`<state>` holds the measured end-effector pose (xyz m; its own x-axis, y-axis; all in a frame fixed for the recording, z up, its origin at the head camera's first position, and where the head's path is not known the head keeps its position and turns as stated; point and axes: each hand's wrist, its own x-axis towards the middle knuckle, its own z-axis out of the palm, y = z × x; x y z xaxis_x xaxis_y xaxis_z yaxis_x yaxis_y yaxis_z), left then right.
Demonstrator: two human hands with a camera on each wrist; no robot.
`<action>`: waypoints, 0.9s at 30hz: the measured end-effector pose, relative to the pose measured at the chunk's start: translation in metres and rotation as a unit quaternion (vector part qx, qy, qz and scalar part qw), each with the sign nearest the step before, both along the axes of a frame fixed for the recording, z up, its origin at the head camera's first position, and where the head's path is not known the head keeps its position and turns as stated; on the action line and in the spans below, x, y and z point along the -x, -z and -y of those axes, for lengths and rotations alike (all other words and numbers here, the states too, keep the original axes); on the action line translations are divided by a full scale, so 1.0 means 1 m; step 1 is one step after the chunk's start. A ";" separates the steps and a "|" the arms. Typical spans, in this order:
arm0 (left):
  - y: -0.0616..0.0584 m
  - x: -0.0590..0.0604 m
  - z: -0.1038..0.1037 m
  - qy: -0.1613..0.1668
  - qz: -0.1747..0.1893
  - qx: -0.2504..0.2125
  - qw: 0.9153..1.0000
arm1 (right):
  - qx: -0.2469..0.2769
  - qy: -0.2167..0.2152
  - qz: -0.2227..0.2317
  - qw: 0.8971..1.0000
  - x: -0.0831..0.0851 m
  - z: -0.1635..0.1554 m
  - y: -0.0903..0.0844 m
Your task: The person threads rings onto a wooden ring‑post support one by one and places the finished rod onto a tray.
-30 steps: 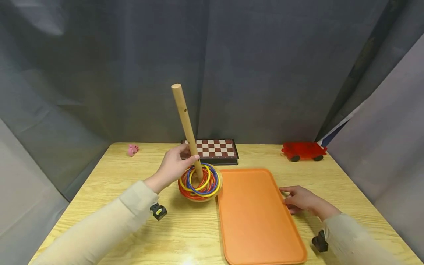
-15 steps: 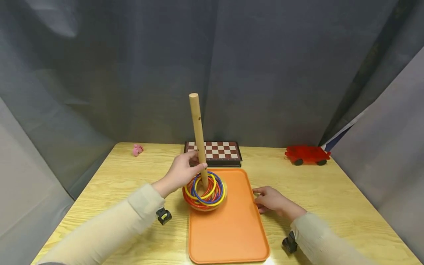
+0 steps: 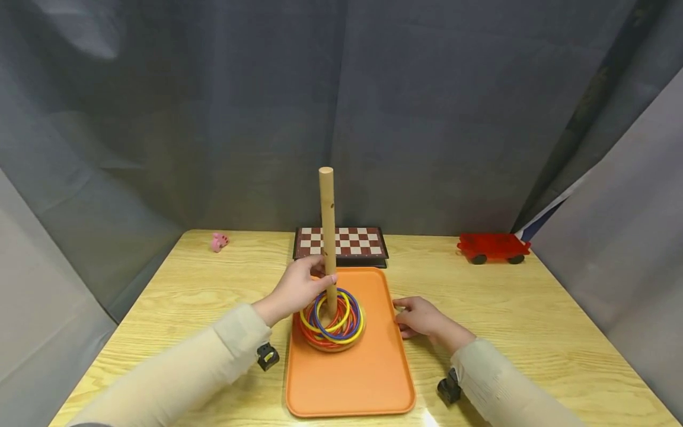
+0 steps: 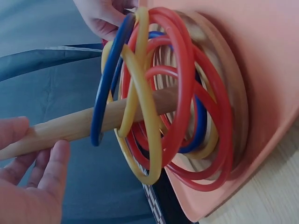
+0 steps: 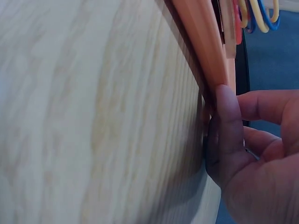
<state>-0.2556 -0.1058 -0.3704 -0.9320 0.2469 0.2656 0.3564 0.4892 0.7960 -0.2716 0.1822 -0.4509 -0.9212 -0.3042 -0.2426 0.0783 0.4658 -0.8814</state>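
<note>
My left hand point(image 3: 304, 286) grips the upright wooden post point(image 3: 328, 219) of a ring-toss stand, thumb on one side and fingers on the other. Round the foot of the post lies a loose heap of red, yellow and blue rings point(image 3: 349, 335). The stand's round wooden base point(image 4: 236, 88) is over the orange tray point(image 3: 347, 388), within its rim. At the tray's right side, my right hand point(image 3: 424, 317) pinches the rim; the right wrist view shows the thumb point(image 5: 229, 109) against its outer side.
Just behind the tray lies a brown-and-white chessboard box point(image 3: 360, 240). A small pink toy point(image 3: 219, 242) is at the table's back left and a red toy wagon point(image 3: 493, 247) at the back right. Grey curtains point(image 3: 240, 118) enclose the wooden table point(image 3: 507, 314).
The orange tray has slid left with my right hand, coming beneath the ring-toss stand. My left hand has brought the post slightly right and nearer, and it leans less than before.
</note>
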 end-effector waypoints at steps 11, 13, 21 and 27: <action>0.002 -0.005 -0.003 -0.007 0.004 0.009 1.000 | 0.006 0.013 0.007 1.000 -0.001 0.004 0.002; 0.001 -0.006 -0.002 -0.007 0.005 0.007 1.000 | 0.012 0.018 0.004 1.000 -0.002 0.005 0.002; 0.002 -0.005 -0.002 -0.012 0.009 0.006 1.000 | 0.022 0.024 -0.004 0.999 -0.003 0.005 0.001; -0.001 -0.005 0.004 0.022 0.059 0.002 0.998 | 0.005 -0.014 -0.003 1.000 0.000 -0.011 0.001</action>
<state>-0.2501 -0.1101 -0.3699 -0.9450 0.2891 0.1531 0.2811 0.4778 0.8323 -0.2712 0.1933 -0.4523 -0.9139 -0.3319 -0.2339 0.0604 0.4583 -0.8867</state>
